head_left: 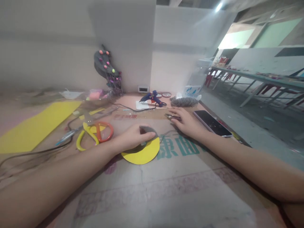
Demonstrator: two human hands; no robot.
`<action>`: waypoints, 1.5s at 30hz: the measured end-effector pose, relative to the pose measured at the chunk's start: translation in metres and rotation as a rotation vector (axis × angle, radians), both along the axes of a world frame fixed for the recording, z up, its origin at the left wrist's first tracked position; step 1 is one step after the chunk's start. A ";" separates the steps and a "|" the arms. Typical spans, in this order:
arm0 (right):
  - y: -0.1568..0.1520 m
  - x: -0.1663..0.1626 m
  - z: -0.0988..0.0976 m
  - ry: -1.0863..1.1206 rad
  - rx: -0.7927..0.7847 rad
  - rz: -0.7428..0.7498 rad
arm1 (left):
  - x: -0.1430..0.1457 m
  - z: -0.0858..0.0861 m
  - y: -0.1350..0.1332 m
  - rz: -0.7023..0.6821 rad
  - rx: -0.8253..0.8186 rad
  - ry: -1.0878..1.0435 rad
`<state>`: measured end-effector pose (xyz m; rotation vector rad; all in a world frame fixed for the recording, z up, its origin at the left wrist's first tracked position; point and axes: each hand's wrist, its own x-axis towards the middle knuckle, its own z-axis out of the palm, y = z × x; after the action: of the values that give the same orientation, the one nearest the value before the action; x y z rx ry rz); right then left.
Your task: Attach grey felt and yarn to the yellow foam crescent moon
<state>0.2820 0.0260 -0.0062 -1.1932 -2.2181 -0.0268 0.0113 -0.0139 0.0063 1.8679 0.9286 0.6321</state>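
Note:
My left hand (134, 136) is closed on a round yellow disc (143, 155), its thumb lying across the top. A curved grey piece (149, 129) shows on the disc under the thumb and fingers; how it is joined is hidden. Over at the right, my right hand (184, 121) rests low at the tabletop with its fingers curled on a small metal tool (169, 116) that looks like thread snips. A grey strand (167, 131) runs faintly from the disc toward the right hand. Beside my left forearm lie orange-and-yellow-handled scissors (104, 131).
A blue glue gun (153, 97) with a black cord sits at the back near a grey yarn bundle (185, 101). A phone (212, 123) lies by the right table edge. Yellow sheet (40, 126) covers the left. A grey crescent decoration with coloured balls (105, 65) stands against the wall.

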 end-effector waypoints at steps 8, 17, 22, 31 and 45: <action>-0.002 -0.003 -0.002 0.002 0.017 0.042 | -0.002 -0.007 0.005 -0.003 -0.051 -0.026; -0.005 0.002 -0.003 0.001 -0.032 0.025 | -0.006 -0.005 0.007 0.078 -0.296 -0.191; -0.009 0.004 -0.001 0.007 -0.039 0.013 | -0.010 -0.006 0.006 0.136 -0.393 -0.211; -0.019 0.001 -0.003 -0.019 -0.060 0.040 | -0.005 -0.003 0.010 0.201 -0.451 -0.345; -0.012 0.002 0.000 0.117 -0.026 0.108 | -0.002 -0.009 0.012 0.141 -0.478 -0.410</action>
<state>0.2842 0.0139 -0.0058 -1.0591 -2.1821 0.1137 0.0096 -0.0018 -0.0026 1.2008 0.8500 0.7659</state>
